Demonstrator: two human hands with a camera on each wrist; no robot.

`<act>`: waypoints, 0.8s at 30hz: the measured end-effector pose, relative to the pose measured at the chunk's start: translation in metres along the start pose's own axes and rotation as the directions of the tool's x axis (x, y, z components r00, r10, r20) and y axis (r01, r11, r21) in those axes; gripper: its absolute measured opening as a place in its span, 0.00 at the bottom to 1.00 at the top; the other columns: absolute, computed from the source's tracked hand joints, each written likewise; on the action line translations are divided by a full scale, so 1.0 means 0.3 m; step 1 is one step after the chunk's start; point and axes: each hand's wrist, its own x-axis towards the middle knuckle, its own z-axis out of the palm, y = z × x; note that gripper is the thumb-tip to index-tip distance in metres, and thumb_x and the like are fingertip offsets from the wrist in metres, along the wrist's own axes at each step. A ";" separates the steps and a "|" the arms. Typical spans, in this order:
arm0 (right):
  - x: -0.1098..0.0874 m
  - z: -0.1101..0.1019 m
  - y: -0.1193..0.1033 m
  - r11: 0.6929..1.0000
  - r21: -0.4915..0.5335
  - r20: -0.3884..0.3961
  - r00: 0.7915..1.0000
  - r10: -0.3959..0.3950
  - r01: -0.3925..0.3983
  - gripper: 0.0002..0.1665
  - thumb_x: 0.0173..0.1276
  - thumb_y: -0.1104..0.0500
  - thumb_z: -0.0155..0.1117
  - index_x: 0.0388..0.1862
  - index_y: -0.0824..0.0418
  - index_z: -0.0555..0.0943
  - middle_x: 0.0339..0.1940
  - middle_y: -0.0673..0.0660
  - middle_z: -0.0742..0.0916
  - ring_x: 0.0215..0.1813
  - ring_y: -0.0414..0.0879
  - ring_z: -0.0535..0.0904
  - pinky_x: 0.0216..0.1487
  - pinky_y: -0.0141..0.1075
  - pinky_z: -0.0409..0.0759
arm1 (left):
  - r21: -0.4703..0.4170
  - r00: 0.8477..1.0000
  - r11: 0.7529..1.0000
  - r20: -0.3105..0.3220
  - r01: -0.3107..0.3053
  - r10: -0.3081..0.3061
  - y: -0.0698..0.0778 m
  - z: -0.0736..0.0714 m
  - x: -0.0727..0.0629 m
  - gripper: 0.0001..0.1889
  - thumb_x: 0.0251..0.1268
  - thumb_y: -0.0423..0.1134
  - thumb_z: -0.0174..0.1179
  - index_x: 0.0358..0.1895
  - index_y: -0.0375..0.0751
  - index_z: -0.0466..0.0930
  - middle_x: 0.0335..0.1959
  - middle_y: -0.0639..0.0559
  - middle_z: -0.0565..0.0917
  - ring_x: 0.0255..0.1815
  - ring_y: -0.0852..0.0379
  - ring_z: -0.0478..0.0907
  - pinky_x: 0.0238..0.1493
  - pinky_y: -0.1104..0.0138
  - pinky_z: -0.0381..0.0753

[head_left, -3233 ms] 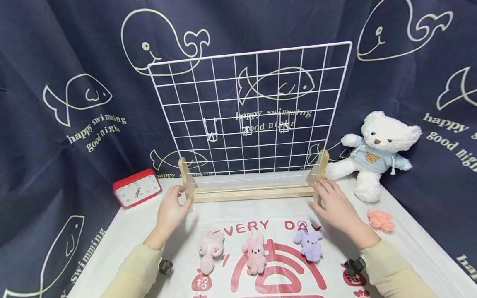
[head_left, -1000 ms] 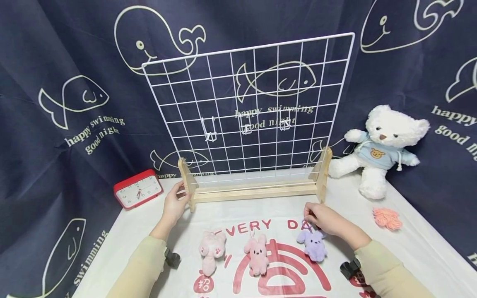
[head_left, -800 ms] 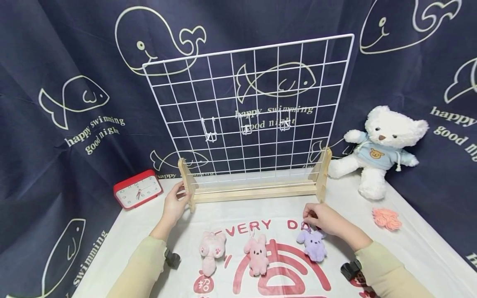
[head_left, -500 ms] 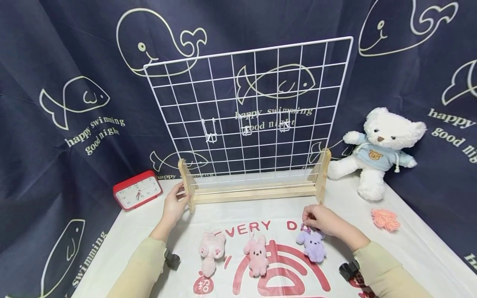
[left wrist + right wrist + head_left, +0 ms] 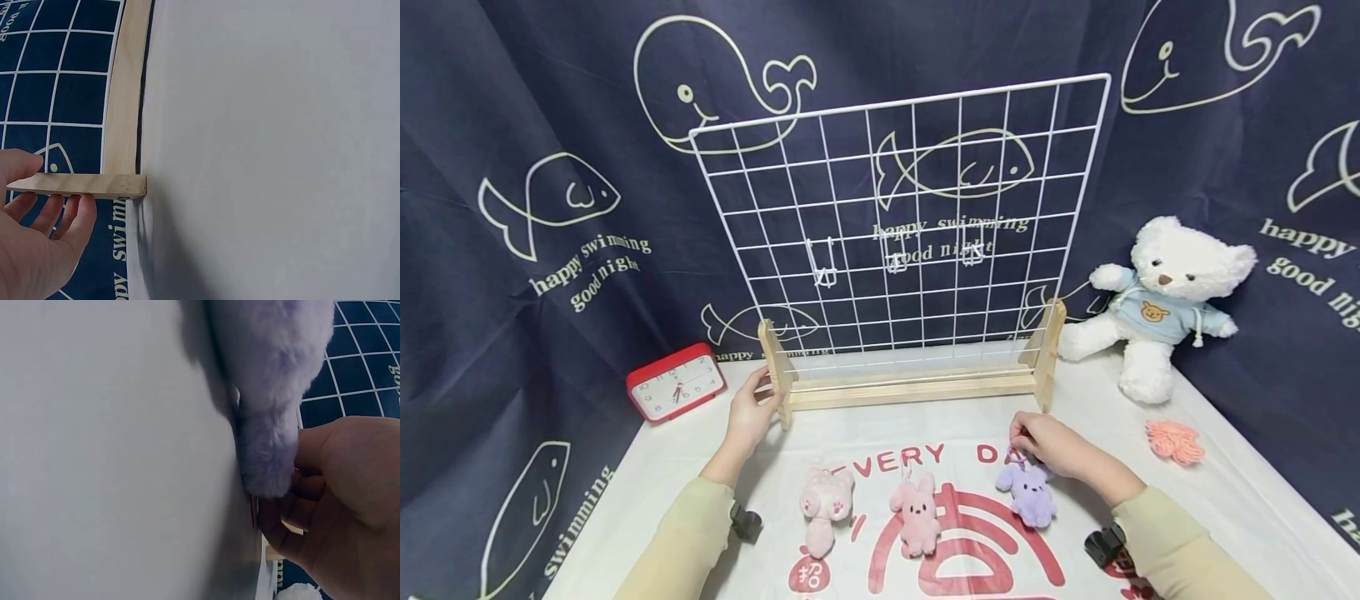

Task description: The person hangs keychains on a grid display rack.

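My left hand [image 5: 754,408] grips the left wooden end piece [image 5: 94,185] of a stand that holds up a white wire grid panel [image 5: 917,200]. In the left wrist view the thumb lies on one face of the wood and the fingers on the other. My right hand [image 5: 1054,443] pinches the hanging loop at the head of a purple plush bunny keychain [image 5: 1032,496], which lies on the table. Fur hides much of the loop in the right wrist view. To its left lie a pink plush bunny [image 5: 917,515] and a paler pink plush charm [image 5: 827,500] with paw prints.
White hooks [image 5: 825,277] hang on the grid. A red alarm clock [image 5: 676,383] stands at the left, a white teddy bear [image 5: 1161,304] sits at the right, and a coral yarn bundle [image 5: 1176,442] lies before it. A dark printed curtain [image 5: 587,75] hangs behind.
My right hand has left the stand's right end piece and come down toward me to the purple bunny's loop, where it stays. My left hand keeps hold of the left end piece.
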 end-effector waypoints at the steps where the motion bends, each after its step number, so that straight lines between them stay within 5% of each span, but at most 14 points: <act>1: 0.001 0.000 0.001 1.000 0.005 -0.003 1.000 0.001 -0.001 0.09 0.70 0.68 0.65 0.31 0.60 0.75 0.24 0.44 0.75 0.27 0.33 0.68 0.28 0.32 0.72 | 0.001 1.000 1.000 0.000 -0.002 0.002 0.000 -0.001 0.000 0.29 0.67 0.27 0.64 0.70 0.31 0.70 0.60 0.28 0.78 0.58 0.31 0.78 0.65 0.47 0.78; 13: 0.002 -0.010 0.017 0.993 0.119 -0.038 0.999 -0.019 0.024 0.03 0.70 0.67 0.66 0.34 0.62 0.83 0.25 0.47 0.81 0.24 0.33 0.72 0.24 0.30 0.75 | 0.005 1.000 1.000 0.001 0.002 -0.002 -0.008 0.000 0.001 0.28 0.68 0.26 0.63 0.71 0.31 0.69 0.61 0.29 0.78 0.59 0.31 0.78 0.66 0.47 0.77; 24: -0.010 -0.040 0.023 0.955 0.288 0.011 0.997 0.073 -0.073 0.04 0.73 0.68 0.63 0.36 0.66 0.82 0.26 0.55 0.84 0.23 0.40 0.80 0.22 0.34 0.84 | 0.004 1.000 1.000 0.006 0.005 -0.005 -0.004 -0.003 0.000 0.28 0.69 0.26 0.62 0.71 0.31 0.69 0.61 0.28 0.78 0.59 0.31 0.78 0.66 0.47 0.77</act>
